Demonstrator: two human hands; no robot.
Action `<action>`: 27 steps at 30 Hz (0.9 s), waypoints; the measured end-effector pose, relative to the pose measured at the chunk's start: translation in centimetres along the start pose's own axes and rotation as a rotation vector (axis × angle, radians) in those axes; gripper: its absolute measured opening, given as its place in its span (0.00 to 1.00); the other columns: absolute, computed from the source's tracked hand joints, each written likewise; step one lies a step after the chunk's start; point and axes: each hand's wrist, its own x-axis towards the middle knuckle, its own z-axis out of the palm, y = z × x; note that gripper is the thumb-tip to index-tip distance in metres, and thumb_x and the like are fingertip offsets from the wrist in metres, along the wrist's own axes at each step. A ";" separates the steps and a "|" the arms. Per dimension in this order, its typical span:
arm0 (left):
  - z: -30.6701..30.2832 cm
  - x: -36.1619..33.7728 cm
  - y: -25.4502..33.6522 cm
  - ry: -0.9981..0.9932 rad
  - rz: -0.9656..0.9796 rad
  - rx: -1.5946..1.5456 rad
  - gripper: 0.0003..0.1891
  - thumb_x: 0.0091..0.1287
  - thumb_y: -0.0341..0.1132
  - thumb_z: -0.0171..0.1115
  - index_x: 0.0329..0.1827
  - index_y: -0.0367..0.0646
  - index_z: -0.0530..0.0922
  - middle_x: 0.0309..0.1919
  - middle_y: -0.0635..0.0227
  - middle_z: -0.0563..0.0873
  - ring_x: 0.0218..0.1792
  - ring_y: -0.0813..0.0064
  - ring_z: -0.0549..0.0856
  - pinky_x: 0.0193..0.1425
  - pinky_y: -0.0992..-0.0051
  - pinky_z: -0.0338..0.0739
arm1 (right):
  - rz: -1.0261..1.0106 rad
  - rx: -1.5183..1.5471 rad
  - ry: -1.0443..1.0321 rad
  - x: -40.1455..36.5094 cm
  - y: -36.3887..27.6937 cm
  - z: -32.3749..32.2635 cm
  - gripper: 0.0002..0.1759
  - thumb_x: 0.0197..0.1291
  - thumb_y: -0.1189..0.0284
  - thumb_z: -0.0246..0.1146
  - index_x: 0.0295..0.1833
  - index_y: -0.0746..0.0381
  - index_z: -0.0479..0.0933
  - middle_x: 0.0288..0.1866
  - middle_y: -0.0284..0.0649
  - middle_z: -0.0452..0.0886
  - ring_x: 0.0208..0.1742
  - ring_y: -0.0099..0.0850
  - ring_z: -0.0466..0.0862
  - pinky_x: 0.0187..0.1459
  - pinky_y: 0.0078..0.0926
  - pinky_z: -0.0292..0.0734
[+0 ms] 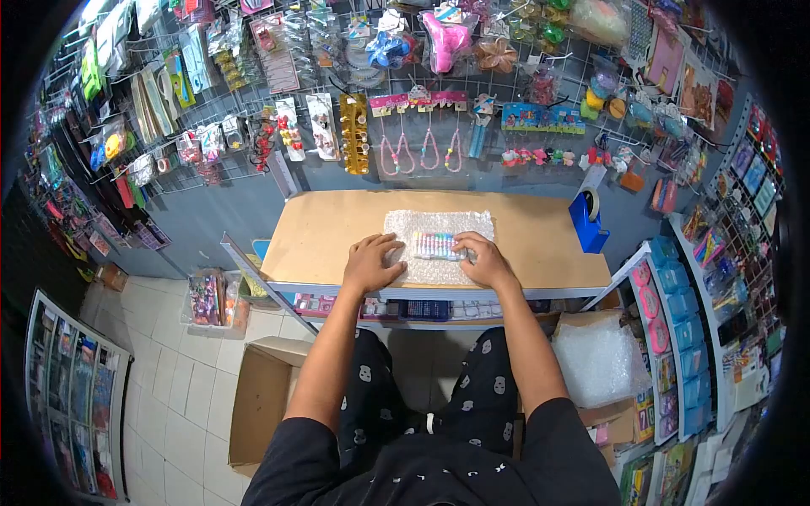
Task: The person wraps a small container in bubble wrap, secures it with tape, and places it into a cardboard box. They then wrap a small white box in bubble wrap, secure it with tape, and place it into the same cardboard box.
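Observation:
A flat clear pack of small multicoloured sticks, like crayons or markers, lies on a sheet of bubble wrap on the wooden table. My left hand rests on the left edge of the bubble wrap, fingers spread, holding nothing. At the pack's right end, my right hand has its fingers curled, with the fingertips on the pack. The pack lies flat between both hands.
A blue tape dispenser stands at the right end of the table. Bubble wrap fills a carton at lower right; an open cardboard box sits at left. Accessories hang on the wire grid behind.

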 end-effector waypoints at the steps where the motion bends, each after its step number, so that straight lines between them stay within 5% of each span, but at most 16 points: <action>1: 0.0 0.0 0.0 0.003 0.001 0.004 0.29 0.66 0.57 0.68 0.68 0.60 0.85 0.77 0.70 0.80 0.79 0.58 0.73 0.82 0.52 0.60 | 0.017 -0.009 0.003 0.0 -0.3 0.0 0.18 0.55 0.74 0.71 0.53 0.60 0.84 0.75 0.50 0.76 0.67 0.51 0.83 0.69 0.40 0.80; 14: 0.3 0.1 0.1 0.007 -0.013 -0.015 0.29 0.65 0.59 0.68 0.68 0.62 0.85 0.77 0.70 0.80 0.80 0.59 0.72 0.82 0.53 0.59 | 0.050 -0.124 0.115 -0.4 -1.6 0.2 0.16 0.56 0.71 0.72 0.51 0.60 0.83 0.73 0.55 0.77 0.68 0.56 0.82 0.67 0.45 0.80; 27: -0.1 -0.1 0.2 -0.007 -0.017 -0.008 0.29 0.65 0.59 0.67 0.68 0.62 0.85 0.77 0.70 0.79 0.80 0.58 0.72 0.82 0.53 0.59 | 0.015 -0.362 0.141 -0.4 -2.3 0.3 0.20 0.54 0.65 0.71 0.55 0.53 0.85 0.71 0.45 0.81 0.74 0.47 0.76 0.77 0.46 0.68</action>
